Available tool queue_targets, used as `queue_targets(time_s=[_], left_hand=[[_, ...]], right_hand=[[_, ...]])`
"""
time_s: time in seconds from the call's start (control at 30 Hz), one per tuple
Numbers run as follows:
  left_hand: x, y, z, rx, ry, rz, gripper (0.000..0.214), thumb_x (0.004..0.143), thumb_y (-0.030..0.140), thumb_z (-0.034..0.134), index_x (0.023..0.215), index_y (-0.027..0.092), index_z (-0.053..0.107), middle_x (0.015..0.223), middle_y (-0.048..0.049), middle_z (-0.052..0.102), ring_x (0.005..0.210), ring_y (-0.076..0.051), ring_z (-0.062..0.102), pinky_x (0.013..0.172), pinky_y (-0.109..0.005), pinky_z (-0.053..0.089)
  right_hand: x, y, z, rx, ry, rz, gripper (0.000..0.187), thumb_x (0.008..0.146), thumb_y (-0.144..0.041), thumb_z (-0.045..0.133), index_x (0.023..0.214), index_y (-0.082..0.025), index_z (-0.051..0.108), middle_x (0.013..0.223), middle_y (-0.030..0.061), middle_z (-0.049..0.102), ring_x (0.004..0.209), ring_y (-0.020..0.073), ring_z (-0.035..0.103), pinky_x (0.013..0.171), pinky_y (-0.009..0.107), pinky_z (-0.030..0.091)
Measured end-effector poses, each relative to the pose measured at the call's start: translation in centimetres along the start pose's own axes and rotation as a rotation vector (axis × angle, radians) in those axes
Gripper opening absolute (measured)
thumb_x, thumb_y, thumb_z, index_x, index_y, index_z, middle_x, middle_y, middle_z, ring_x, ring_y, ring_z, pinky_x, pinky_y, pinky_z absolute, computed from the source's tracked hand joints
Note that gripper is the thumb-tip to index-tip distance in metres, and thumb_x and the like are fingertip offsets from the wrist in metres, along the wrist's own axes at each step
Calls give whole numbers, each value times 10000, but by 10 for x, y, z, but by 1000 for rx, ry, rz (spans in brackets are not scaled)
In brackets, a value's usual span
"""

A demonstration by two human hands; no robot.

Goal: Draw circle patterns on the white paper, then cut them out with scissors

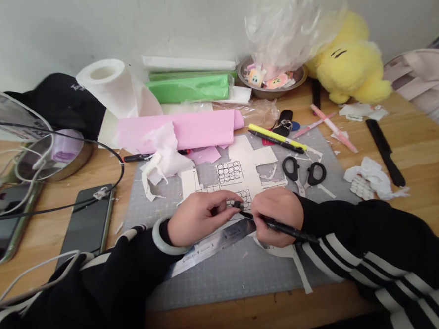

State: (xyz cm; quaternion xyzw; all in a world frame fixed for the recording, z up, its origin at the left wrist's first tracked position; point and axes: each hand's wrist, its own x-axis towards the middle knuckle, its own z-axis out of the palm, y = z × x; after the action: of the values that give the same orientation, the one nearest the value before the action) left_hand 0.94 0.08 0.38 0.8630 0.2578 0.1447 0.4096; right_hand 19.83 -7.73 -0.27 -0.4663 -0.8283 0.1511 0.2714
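Note:
In the head view my right hand grips a black pen, its back end slanting toward my right sleeve. My left hand is closed, thumb and forefinger pinching a small black piece at the pen's front end. Whether that piece is a cap I cannot tell. Beneath both hands lies a white paper cutout with black-outlined grids of rounded shapes; the hands cover part of it. A metal ruler lies slanted below my fingers, on the grey cutting mat.
Black-handled scissors and a yellow marker lie beyond my right hand. Pink paper, a paper roll and a metal bowl stand behind. At left are a phone and cables. A black comb lies right.

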Motion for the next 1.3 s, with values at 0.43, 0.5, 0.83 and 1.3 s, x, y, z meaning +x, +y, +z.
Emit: queue_targets(time_s=[0.43,0.5,0.83,1.3], left_hand=[[0,4,1,-4,-61,-19,215,821,258,516,975,167,634,505,62,463,463,-66,398,469,-156,336],[0,4,1,-4,-59,-27,215,818,263,520,971,165,636,509,60,470,467,-67,404,472,-155,339],[-1,4,2,17,-48,-19,201,818,248,528,973,182,637,496,71,450,461,-63,397,462,-153,316],[0,4,3,-18,-24,-28,208,809,255,543,958,156,649,461,82,392,435,-61,352,451,-160,308]], right_hand=[[1,-5,5,-266,65,-213,84,627,-134,387,580,-203,380,492,-27,403,468,111,352,473,253,272],[0,-4,4,-252,42,-188,83,631,-140,376,583,-207,365,492,-28,395,461,109,341,469,253,273],[0,10,-2,-133,199,-73,89,641,-135,422,641,-213,379,496,-46,379,453,103,333,473,224,304],[-1,10,0,74,143,-122,104,616,-134,402,626,-224,350,490,-45,399,434,109,348,476,237,314]])
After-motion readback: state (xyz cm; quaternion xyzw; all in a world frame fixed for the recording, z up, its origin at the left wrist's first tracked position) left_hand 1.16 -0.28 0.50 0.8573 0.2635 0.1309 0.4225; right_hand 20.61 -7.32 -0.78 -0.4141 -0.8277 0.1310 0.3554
